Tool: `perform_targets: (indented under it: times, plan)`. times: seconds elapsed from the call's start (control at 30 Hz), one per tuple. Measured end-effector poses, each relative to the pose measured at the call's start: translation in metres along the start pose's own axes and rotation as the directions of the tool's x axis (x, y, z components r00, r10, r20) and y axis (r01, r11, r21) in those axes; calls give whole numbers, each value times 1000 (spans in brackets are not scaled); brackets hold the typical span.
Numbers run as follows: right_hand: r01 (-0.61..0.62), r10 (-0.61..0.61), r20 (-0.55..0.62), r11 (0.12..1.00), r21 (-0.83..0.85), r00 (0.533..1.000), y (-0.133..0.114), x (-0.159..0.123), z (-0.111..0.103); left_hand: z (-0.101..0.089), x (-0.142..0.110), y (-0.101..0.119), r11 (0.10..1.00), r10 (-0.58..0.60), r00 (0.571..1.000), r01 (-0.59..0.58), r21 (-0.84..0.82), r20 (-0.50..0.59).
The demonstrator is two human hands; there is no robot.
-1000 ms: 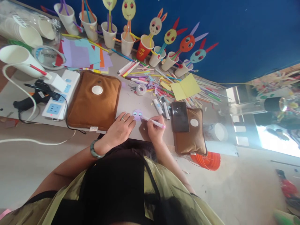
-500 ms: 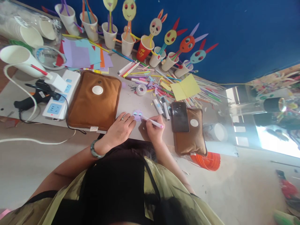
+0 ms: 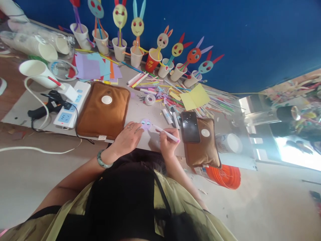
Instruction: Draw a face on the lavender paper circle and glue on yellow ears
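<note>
A small purple paper face (image 3: pixel 145 124) with drawn eyes lies on the grey table. My left hand (image 3: pixel 129 137), with a ring and a green bangle, rests flat beside it, fingertips at its left edge. The thumb is hidden. In my right hand (image 3: pixel 168 143) is a white felt-tip marker (image 3: pixel 168 134) with a pink end. Its tip points at the paper face, slightly right of it and seemingly apart from the surface. A glue stick (image 3: pixel 167 116) and a black-and-white marker (image 3: pixel 175 117) lie just beyond this hand.
Left are a brown hot-water bag (image 3: pixel 104 112), a power strip (image 3: pixel 69 112) and a black glue gun (image 3: pixel 47 105). A phone (image 3: pixel 190 126) rests on a smaller brown bag (image 3: pixel 207 150) at right. Behind, paper scraps and pipe cleaners lie before cups with paper-faced figures (image 3: pixel 162 42).
My right hand has drawn back slightly right and down, and the marker tip has moved off the paper face. My left hand stays beside the face. The camera view has shifted a little.
</note>
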State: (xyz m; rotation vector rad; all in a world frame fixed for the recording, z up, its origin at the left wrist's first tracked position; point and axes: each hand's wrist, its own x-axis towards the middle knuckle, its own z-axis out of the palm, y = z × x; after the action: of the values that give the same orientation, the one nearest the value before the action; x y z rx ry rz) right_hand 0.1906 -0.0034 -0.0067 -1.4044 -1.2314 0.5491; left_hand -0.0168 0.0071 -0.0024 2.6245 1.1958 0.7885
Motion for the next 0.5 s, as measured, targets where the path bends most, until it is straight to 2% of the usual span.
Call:
perform_targets:
  times: [0.13,0.23,0.37,0.5]
  plan:
    - [-120,99,115,975,187,988,-22,-2,-3,2,-3,-2,984,-119,991,109,-139,-67]
    - [-203,140,237,942,266,961,-40,-5,-5,2,-3,0,951,-220,974,203,-233,-49]
    - [-242,142,325,925,292,935,-57,-9,-7,1,-4,4,937,-191,982,182,-296,0]
    - [-237,137,341,932,272,930,-64,-11,-7,0,-6,8,940,-154,987,134,-313,-38]
